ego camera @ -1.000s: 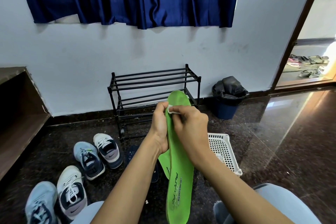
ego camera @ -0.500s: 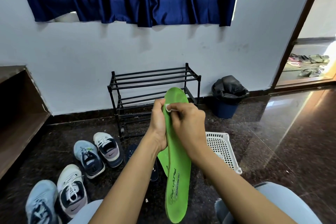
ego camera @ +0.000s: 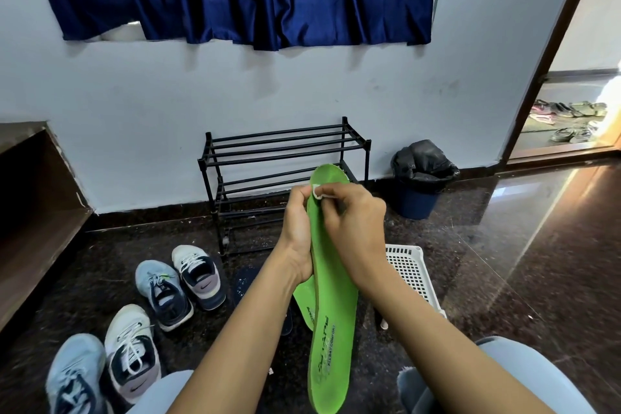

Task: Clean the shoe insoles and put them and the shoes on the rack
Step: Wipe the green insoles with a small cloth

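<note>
The white wipe (ego camera: 316, 190) pinched in the right hand (ego camera: 356, 228) has crept slightly toward the toe of the green insole (ego camera: 331, 329), which has barely shifted. The left hand (ego camera: 297, 232) grips the insole's left edge, fingers curled round it. It holds the insole toe-up above the floor (ego camera: 504, 262), before the black rack (ego camera: 285, 148) at the wall, with shoes (ego camera: 198, 276) lying near the floor's left edge.

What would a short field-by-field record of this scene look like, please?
left hand: grips the green insole along its left edge
right hand: pinches a small white wipe against the insole's upper end
second green insole: on the floor behind the held one
sneakers: four, on the floor to the left
rack: black, by the wall
basket: white, on the floor to the right
</note>
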Demonstrator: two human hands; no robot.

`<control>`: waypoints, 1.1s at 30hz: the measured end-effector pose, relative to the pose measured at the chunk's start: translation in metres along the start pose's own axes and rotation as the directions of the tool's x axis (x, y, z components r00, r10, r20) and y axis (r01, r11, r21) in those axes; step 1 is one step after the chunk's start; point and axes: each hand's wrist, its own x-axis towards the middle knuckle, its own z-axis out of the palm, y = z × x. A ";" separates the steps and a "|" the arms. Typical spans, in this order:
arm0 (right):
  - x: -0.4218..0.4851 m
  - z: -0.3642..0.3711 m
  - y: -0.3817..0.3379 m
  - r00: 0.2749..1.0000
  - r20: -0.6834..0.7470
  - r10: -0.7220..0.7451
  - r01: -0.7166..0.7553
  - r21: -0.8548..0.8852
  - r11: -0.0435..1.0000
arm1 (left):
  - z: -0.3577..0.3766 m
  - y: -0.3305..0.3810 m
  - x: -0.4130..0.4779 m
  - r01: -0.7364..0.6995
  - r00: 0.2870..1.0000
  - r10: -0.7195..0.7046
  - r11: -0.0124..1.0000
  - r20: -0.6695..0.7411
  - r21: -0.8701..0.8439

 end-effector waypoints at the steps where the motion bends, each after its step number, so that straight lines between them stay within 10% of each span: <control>1: 0.003 0.000 0.002 1.000 -0.008 0.012 -0.012 0.002 1.000 | 0.001 -0.002 0.001 0.004 1.000 -0.003 1.000 0.009 -0.006; 33: -0.002 0.002 0.003 1.000 0.015 -0.018 0.018 -0.054 0.998 | 0.010 0.002 -0.009 -0.007 0.999 0.010 0.999 -0.052 0.051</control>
